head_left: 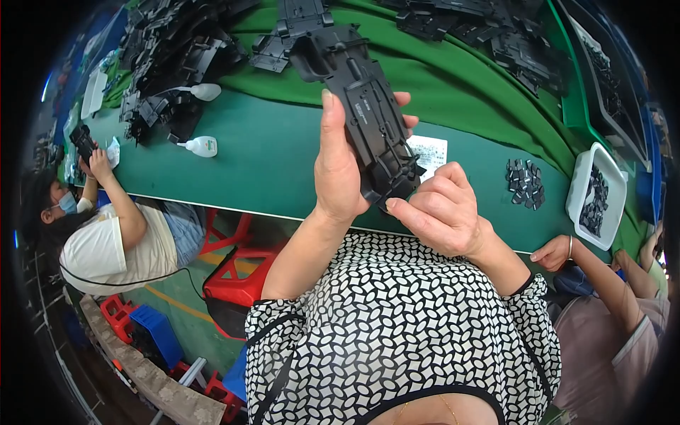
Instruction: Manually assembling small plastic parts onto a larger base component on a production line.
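Observation:
My left hand (336, 170) is wrapped round a long black moulded plastic part (368, 113), holding it up above the table with its far end tilted away from me. The part has a hollow at the upper left, ribs and small holes. My right hand (446, 212) is curled closed at the part's near end, its fingertips against that edge. Whatever is pinched there is too small or hidden to make out. A white printed paper (428, 152) lies on the table just behind my right hand.
On the green table (262, 159) stand two white squeeze bottles (202, 146). Black parts are heaped at the far left (170, 57) and far right (496, 35). Small black pieces (524, 183) lie near a white tray (616, 191). Co-workers sit on both sides; red stools (241, 273) stand at left.

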The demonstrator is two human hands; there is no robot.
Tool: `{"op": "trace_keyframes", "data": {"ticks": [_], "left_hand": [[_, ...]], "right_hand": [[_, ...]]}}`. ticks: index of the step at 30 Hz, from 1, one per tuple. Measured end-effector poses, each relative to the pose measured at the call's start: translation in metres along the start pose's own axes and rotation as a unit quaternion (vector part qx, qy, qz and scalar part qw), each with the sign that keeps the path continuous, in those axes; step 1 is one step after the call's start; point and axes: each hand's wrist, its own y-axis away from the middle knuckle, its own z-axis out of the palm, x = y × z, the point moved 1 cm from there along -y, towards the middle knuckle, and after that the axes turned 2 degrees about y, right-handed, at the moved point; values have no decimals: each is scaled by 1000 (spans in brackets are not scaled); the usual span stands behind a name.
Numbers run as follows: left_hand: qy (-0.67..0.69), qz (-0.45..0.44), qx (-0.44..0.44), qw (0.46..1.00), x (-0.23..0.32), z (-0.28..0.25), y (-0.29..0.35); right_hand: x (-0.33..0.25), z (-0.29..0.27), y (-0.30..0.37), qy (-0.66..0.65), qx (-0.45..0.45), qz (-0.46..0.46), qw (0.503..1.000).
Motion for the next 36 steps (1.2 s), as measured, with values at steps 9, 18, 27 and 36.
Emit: {"op": "trace_keyframes", "data": {"ticks": [9,18,27,36], "left_hand": [[-105,180,-9,978,2,-2,2],[-173,217,-33,960,-6,4,7],[-144,208,-19,967,-8,4,7],[-122,201,-33,971,-6,5,6]], "right_hand": [[-14,-1,11,-413,-36,540,732],[-11,0,3,-511,-101,597,610],[-11,1,0,-523,-77,591,609],[-14,2,-1,-486,-60,589,643]]}}
